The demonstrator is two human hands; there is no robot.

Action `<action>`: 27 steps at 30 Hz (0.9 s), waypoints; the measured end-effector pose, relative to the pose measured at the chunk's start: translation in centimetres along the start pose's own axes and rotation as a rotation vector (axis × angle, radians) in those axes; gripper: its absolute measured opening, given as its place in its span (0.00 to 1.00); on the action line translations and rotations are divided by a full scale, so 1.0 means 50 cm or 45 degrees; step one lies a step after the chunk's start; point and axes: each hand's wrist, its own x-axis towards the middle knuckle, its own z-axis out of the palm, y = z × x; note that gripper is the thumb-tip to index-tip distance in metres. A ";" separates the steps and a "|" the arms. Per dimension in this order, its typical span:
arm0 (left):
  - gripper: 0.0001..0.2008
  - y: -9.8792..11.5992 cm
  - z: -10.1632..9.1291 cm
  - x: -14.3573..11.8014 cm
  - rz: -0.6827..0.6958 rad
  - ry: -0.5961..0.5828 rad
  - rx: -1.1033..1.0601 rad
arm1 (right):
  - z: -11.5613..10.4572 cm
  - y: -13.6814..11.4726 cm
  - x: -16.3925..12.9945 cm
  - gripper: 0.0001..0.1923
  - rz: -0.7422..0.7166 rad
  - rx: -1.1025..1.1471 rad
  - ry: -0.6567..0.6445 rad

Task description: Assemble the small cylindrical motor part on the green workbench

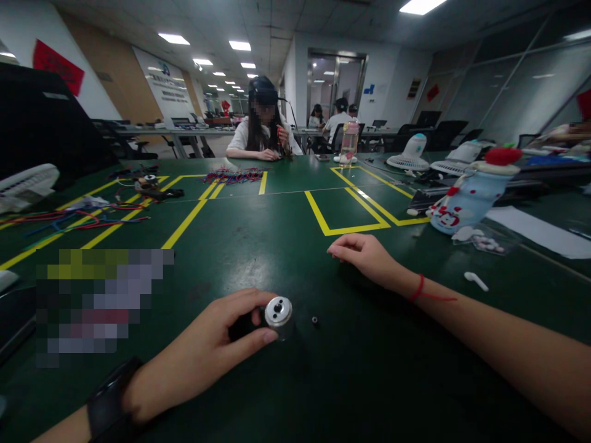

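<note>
A person's two bare hands rest on a dark green, matte table [295,394] marked with yellow tape lines [332,231]. The left hand [217,347], with a black band at the wrist, grasps a small motor [272,315] near the table's near edge: a short cylinder with a black body and a round, shiny metal end face that has a hole at its centre. Thumb and fingers wrap the black body, and the metal face points away from the palm. Just beside the motor, apart from it, lies a tiny dark ring [314,320] on the bare surface.

The right hand [364,253] lies farther in, toward the table's middle, loosely curled and holding nothing, knuckles on the surface. A red string circles its wrist.

Near the right edge sit a white earbud [475,280], a pale blue bottle [466,200] with a red cap, and a sheet of white paper [540,231]. Toward the left edge lie thin red and blue wires [69,220]. At the far edge another person [264,132] sits with a heap of coloured wires in front.
</note>
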 end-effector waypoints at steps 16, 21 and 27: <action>0.16 -0.004 0.003 0.007 0.032 -0.001 0.031 | 0.086 -0.121 -0.054 0.07 -0.529 -0.126 -0.200; 0.17 -0.020 -0.001 -0.006 0.046 0.047 0.041 | 0.126 -0.157 -0.052 0.05 -0.559 -0.207 -0.283; 0.14 -0.011 -0.018 -0.007 0.027 -0.007 0.006 | 0.102 -0.137 -0.039 0.10 -0.346 -0.087 -0.150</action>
